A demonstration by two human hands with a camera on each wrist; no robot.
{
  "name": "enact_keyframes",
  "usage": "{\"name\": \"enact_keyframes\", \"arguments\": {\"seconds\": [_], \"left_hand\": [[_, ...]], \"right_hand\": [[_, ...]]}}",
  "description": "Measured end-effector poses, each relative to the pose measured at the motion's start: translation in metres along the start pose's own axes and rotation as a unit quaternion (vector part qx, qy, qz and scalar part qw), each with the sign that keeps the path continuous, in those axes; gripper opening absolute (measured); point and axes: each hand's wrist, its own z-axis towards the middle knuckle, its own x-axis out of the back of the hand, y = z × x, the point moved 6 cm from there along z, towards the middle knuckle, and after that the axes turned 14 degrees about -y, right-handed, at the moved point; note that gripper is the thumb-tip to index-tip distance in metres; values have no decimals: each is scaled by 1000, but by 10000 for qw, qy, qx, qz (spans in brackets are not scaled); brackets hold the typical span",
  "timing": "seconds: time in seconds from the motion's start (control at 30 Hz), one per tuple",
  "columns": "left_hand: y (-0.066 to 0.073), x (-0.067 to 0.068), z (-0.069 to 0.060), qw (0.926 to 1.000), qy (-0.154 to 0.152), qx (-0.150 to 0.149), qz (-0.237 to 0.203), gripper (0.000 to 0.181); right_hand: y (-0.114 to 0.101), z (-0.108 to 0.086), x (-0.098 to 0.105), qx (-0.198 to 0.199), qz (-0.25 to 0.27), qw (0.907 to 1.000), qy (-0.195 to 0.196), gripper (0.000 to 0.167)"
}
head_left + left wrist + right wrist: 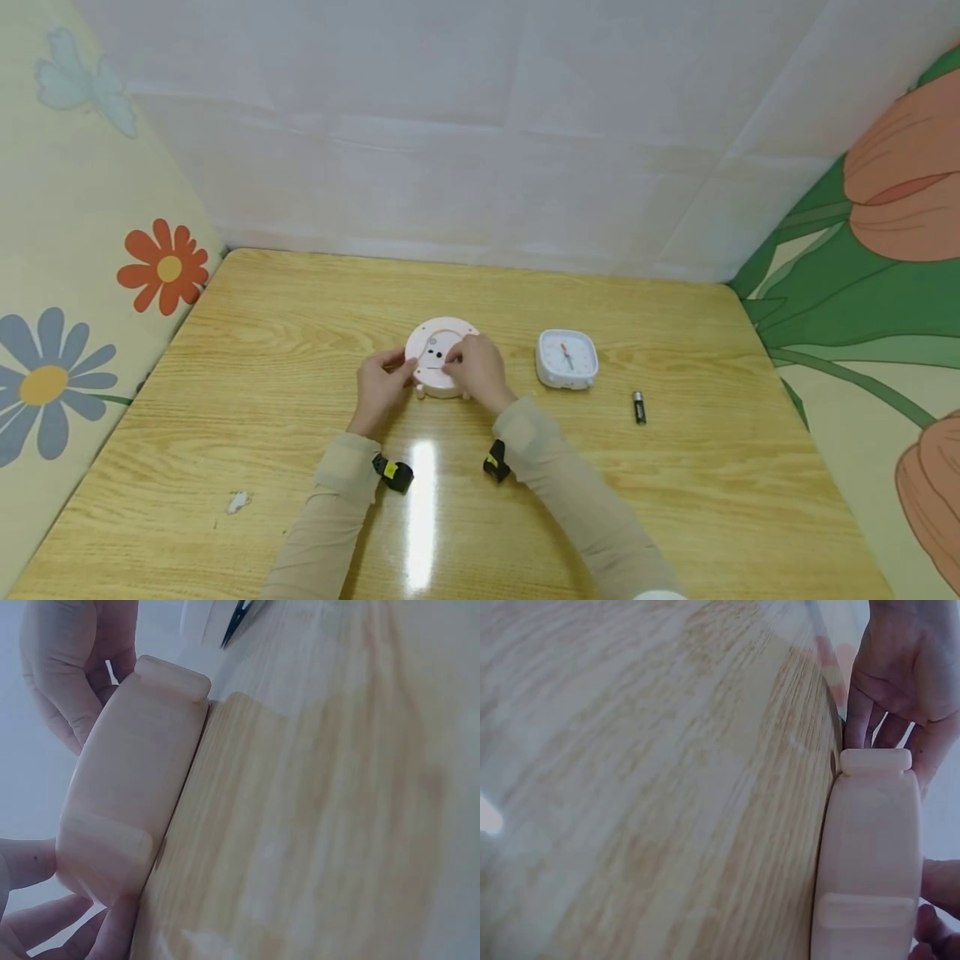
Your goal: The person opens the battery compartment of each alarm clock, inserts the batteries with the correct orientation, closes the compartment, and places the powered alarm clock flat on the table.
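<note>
under right fingers (pixel 459 356) lies the pink clock (pixel 437 344), gripped by left fingers (pixel 406 371).

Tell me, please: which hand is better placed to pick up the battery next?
The right hand, probably: it is nearer the battery, though busy at the back of the pink clock. The left hand is farther and grips that clock's left edge.

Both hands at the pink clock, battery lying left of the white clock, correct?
Wrong side: the head view shows the battery lying right of the white clock. The left hand and right hand are at the pink clock, as you say.
</note>
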Motion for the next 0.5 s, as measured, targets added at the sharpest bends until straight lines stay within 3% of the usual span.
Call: {"name": "enact_keyframes", "arguments": {"seconds": [0.27,0.5], "left_hand": [[-1,-1,2,10000,-21,3,43,33],[-1,-1,1,9999,-10,-68,-118,34]], "right_hand": [[9,-4,0,-303,816,9958,273,12],[8,-4,2,-261,927,9947,358,10]]}}
